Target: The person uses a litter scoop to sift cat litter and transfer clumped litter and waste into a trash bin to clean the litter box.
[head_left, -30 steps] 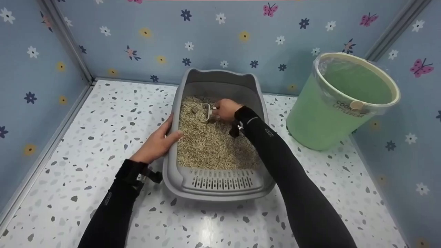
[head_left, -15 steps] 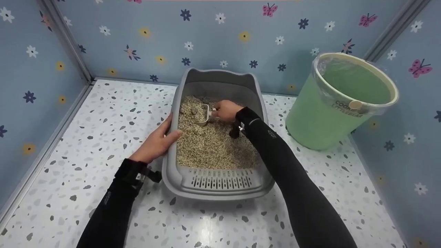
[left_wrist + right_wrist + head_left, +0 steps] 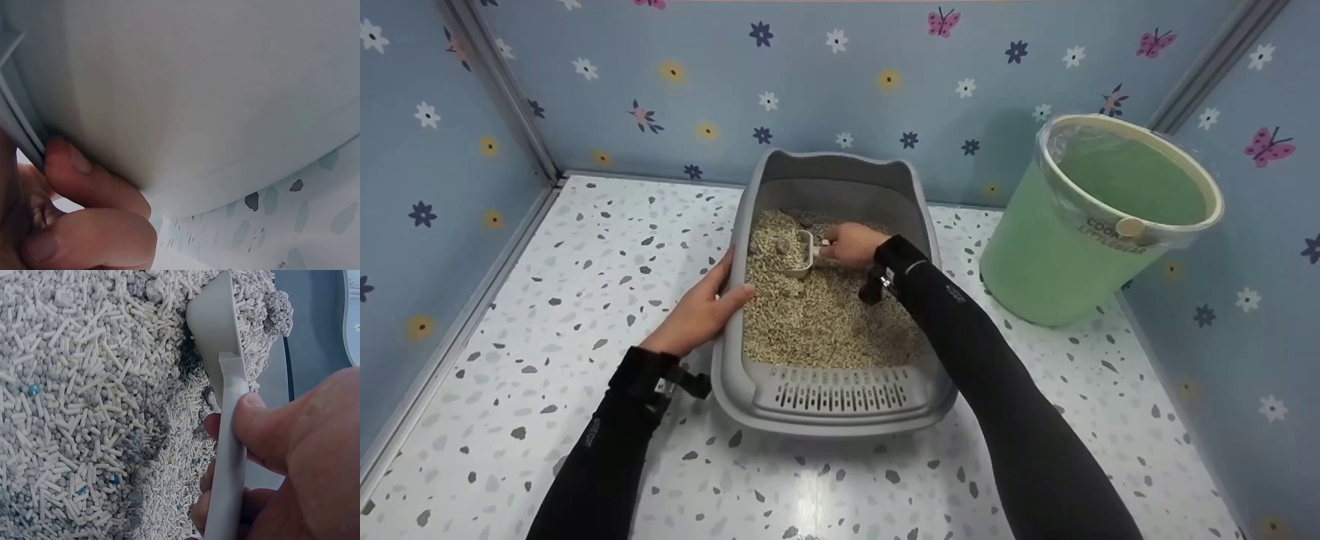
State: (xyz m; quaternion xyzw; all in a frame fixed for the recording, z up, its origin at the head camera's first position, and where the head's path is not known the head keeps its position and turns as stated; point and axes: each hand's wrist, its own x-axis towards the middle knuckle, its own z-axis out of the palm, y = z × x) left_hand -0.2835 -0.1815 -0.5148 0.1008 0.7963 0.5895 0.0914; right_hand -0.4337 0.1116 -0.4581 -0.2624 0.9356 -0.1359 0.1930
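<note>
A grey litter box [image 3: 840, 421] filled with pellet litter [image 3: 825, 330] stands on the floor in the head view. My left hand [image 3: 697, 311] grips its left rim, thumb over the top; in the left wrist view, curled fingers [image 3: 101, 191] lie against the outer wall under the rim. Inside the box, my right hand [image 3: 855, 244] holds a pale litter scoop [image 3: 811, 257] by its handle. The right wrist view shows the thumb along the handle and fingers around it. Litter and a greyish clump [image 3: 278, 315] lie in the scoop's bowl, which is among the litter.
To the right stands a green trash bin [image 3: 1042, 247] with a clear liner over its cream rim. Flower-patterned wall panels [image 3: 660, 90] enclose the speckled floor [image 3: 585, 300] at the back and both sides.
The scoop has tipped from edge-on to more level and shifted slightly towards me, and litter with a clump now sits in its bowl. My left hand has kept its place on the rim.
</note>
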